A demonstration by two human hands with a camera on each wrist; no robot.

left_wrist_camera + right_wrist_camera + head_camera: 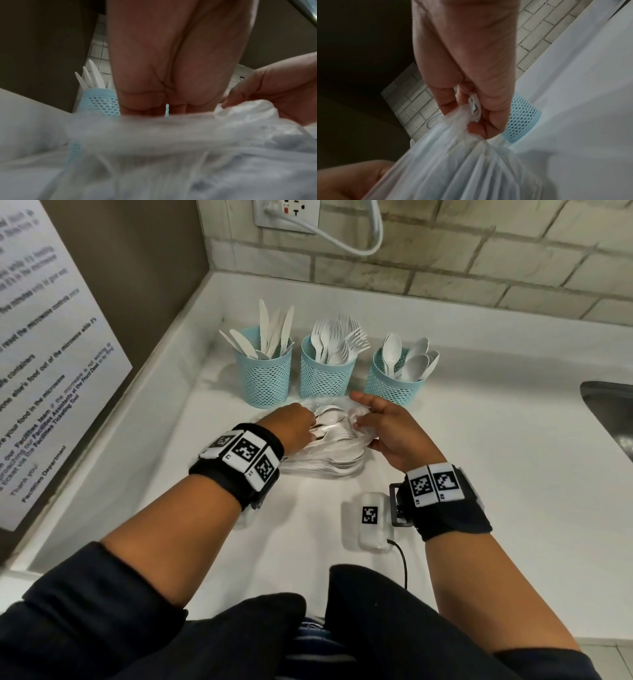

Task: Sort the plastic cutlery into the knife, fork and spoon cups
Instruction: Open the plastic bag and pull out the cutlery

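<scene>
Three blue mesh cups stand in a row at the back: the knife cup (263, 374) on the left, the fork cup (325, 373) in the middle, the spoon cup (394, 383) on the right. In front of them lies a clear plastic bag (325, 460) of white spoons (330, 414). My left hand (301, 426) reaches into the bag's mouth, fingers curled round spoon handles; the fingertips are hidden. My right hand (376, 422) pinches the bag's edge. In the right wrist view the thumb and fingers (481, 121) pinch bunched plastic (462, 155). The left wrist view is blurred, with the palm (171, 67) over the bag (171, 148).
A white box with a black marker and cable (373, 518) lies on the white counter (496, 457) near my right wrist. A steel sink (609, 412) is at the right edge. A notice board (51, 337) stands at the left, brick wall and socket (291, 213) behind.
</scene>
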